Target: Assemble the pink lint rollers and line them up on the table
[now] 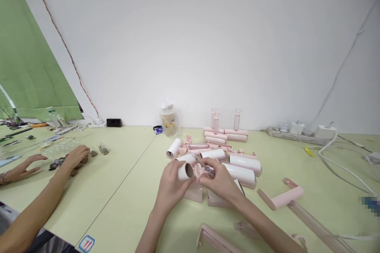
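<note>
My left hand point(171, 185) is closed around a white lint roller refill point(183, 171), its brown cardboard core facing me. Close beside it, my right hand point(218, 180) grips a pink roller piece point(198, 170) with a round end; my fingers cover much of it. The two parts are near each other, and I cannot tell if they touch. Behind and under my hands lie several white rolls point(245, 162) in pink covers. A pink lint roller frame with a clear handle point(287, 198) rests to the right, and a pink cover point(218, 239) lies near the front edge.
Finished-looking pink rollers point(236, 120) stand by the wall beside a bagged jar point(170, 121). A power strip point(299, 136) with chargers and cables lies at right. On the left, a co-worker's hands point(75, 157) handle small brown objects; a black phone point(114, 122) leans behind.
</note>
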Demonstrator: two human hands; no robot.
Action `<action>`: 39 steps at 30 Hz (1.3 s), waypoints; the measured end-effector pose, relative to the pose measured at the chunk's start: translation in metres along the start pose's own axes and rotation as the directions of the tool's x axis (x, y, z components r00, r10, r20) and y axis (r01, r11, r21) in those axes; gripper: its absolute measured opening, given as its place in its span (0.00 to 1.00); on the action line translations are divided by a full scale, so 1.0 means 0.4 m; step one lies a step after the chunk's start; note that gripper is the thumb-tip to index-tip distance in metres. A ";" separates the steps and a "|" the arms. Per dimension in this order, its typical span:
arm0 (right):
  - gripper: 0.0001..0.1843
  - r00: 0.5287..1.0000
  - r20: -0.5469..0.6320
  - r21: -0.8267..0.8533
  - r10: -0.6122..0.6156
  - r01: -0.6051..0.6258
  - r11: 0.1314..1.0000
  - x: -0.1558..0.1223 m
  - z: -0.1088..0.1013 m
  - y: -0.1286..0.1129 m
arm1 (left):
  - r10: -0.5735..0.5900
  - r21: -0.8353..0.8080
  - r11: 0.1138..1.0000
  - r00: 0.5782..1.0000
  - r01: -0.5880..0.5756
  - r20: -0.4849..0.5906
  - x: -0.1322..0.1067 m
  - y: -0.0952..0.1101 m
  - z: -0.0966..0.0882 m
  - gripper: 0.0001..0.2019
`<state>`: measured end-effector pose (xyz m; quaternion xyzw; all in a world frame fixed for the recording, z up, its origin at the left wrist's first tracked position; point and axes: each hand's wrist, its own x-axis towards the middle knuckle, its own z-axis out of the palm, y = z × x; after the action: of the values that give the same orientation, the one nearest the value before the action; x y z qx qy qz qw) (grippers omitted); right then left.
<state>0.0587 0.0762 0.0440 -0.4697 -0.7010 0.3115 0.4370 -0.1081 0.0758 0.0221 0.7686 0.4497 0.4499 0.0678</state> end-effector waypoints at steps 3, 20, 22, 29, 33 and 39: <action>0.10 0.998 0.049 0.040 0.037 -0.039 0.998 0.003 -0.003 0.005 | -0.223 -0.279 0.941 0.971 0.190 -0.091 0.006 0.001 -0.012 0.16; 0.43 0.983 0.159 0.055 -0.088 0.080 0.995 0.040 -0.006 -0.009 | -0.273 -0.685 0.700 0.962 0.202 0.004 0.052 0.061 0.030 0.17; 0.49 0.975 0.213 0.026 -0.066 0.062 0.998 0.029 -0.003 0.009 | -0.312 -0.709 0.676 0.950 0.200 -0.029 0.064 0.072 0.023 0.17; 0.18 0.985 0.153 0.006 -0.075 0.075 0.997 0.042 0.037 0.009 | -0.270 -0.670 0.742 0.911 -0.009 -0.311 0.081 0.107 -0.030 0.20; 0.18 0.983 0.145 -0.042 -0.110 0.118 0.992 0.039 0.008 0.013 | -0.126 -0.412 0.911 0.942 -0.014 -0.311 0.049 0.078 -0.036 0.18; 0.15 0.912 0.332 -0.187 -0.240 0.313 0.931 -0.012 0.048 0.022 | -0.053 -0.248 0.968 0.942 -0.033 -0.332 0.019 0.031 -0.018 0.17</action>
<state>0.0457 0.0746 0.0270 -0.3601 -0.8515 0.2289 0.3048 -0.1043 0.0723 0.0374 0.6637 0.3983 0.6269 0.0887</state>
